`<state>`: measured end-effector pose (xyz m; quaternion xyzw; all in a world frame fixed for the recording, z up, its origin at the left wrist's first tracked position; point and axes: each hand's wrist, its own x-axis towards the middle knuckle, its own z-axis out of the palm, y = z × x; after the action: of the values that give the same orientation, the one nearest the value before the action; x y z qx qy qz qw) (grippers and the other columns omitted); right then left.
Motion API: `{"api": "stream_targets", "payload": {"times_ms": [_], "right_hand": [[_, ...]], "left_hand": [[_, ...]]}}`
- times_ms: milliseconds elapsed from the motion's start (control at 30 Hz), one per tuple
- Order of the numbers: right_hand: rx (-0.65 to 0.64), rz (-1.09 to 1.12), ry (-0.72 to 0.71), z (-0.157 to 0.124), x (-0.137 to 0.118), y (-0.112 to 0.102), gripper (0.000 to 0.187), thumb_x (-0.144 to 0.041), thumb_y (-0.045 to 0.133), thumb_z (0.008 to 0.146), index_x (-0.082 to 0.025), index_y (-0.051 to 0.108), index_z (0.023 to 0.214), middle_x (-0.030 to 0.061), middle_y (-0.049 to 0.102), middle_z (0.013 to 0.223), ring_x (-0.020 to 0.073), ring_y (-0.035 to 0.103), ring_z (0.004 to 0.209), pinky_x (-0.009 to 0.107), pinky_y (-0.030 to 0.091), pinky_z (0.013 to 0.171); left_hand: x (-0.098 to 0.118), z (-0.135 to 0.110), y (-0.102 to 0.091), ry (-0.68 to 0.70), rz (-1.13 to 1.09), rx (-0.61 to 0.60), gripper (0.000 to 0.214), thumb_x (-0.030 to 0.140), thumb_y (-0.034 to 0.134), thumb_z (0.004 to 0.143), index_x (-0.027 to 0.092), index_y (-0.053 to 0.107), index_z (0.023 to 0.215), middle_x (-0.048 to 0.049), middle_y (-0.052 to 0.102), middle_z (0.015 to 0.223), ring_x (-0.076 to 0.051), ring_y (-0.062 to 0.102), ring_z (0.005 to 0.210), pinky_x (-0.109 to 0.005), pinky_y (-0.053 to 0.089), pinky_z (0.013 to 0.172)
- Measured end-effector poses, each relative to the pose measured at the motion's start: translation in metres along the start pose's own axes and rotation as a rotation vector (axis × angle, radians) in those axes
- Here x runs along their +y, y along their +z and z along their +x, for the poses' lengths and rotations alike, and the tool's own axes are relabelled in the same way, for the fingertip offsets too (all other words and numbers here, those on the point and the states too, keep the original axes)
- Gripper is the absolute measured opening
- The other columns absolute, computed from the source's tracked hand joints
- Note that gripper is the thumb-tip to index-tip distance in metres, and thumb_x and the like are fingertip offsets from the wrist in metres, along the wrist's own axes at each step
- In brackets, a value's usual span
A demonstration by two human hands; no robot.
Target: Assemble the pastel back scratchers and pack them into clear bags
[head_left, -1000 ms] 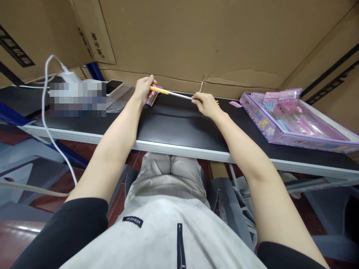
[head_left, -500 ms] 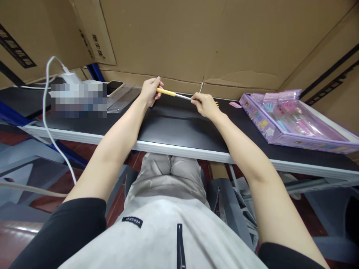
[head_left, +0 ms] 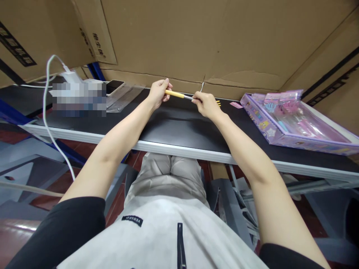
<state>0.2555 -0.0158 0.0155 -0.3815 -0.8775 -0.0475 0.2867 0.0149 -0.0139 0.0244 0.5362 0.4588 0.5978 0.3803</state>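
Between my two hands, just above the black tabletop [head_left: 179, 132], is a yellow telescopic back scratcher [head_left: 176, 94]. My left hand [head_left: 158, 94] is closed around the end of its yellow handle. The fingers of my right hand [head_left: 206, 105] pinch the thin silver rod near the other end. Yellow claw tines poke out beyond the right hand, and the rest of the claw is hidden by that hand. Only a short length of rod shows between the handle and the right fingers.
A purple display box [head_left: 272, 136] holding wrapped pink and blue claw-ended pieces lies at right, beside a small pink tag [head_left: 236, 105]. At left are a phone [head_left: 115, 86], clear plastic packaging [head_left: 123, 100] and a white cable [head_left: 45, 101]. Cardboard [head_left: 179, 41] walls the back.
My left hand has moved right, closer to the right hand, and less of the silver rod shows. The right hand has stayed nearly in place.
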Motion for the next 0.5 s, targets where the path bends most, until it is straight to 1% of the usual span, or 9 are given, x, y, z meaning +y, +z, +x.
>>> {"api": "stream_targets", "payload": {"times_ms": [167,300,400,500], "right_hand": [[0.016,0.012,-0.012,0.000,0.006,0.004,0.026,-0.041,0.057,0.110,-0.023,0.075,0.109,0.0122,0.077,0.095,0.0309,0.069,0.093,0.042,0.052,0.089],[0.012,0.014,-0.006,-0.001,-0.003,-0.001,0.026,-0.041,0.055,0.111,-0.023,0.074,0.111,0.0126,0.078,0.098,0.0318,0.069,0.096,0.042,0.052,0.090],[-0.042,-0.010,0.062,-0.003,-0.015,-0.005,0.028,-0.038,0.052,0.112,-0.022,0.075,0.114,0.0147,0.079,0.104,0.0334,0.070,0.099,0.044,0.051,0.093],[-0.107,-0.021,0.125,-0.003,-0.024,-0.004,0.031,-0.037,0.050,0.112,-0.021,0.076,0.117,0.0167,0.080,0.109,0.0348,0.069,0.102,0.045,0.051,0.095]], "left_hand": [[0.000,-0.004,0.004,0.013,-0.013,-0.022,0.051,0.053,0.067,0.115,0.022,0.051,0.079,0.0091,0.050,0.056,-0.004,0.046,0.036,-0.014,0.030,0.038],[0.004,-0.007,0.005,0.018,0.001,-0.024,0.051,0.057,0.067,0.114,0.022,0.051,0.080,0.0091,0.049,0.057,-0.004,0.045,0.036,-0.014,0.032,0.039],[0.001,-0.006,0.005,0.030,0.032,-0.027,0.051,0.055,0.066,0.114,0.023,0.049,0.079,0.0086,0.049,0.057,-0.005,0.043,0.037,-0.016,0.031,0.040],[-0.011,0.003,-0.001,0.050,0.102,-0.024,0.049,0.051,0.066,0.114,0.024,0.050,0.077,0.0078,0.045,0.054,-0.007,0.042,0.039,-0.018,0.030,0.043]]}}
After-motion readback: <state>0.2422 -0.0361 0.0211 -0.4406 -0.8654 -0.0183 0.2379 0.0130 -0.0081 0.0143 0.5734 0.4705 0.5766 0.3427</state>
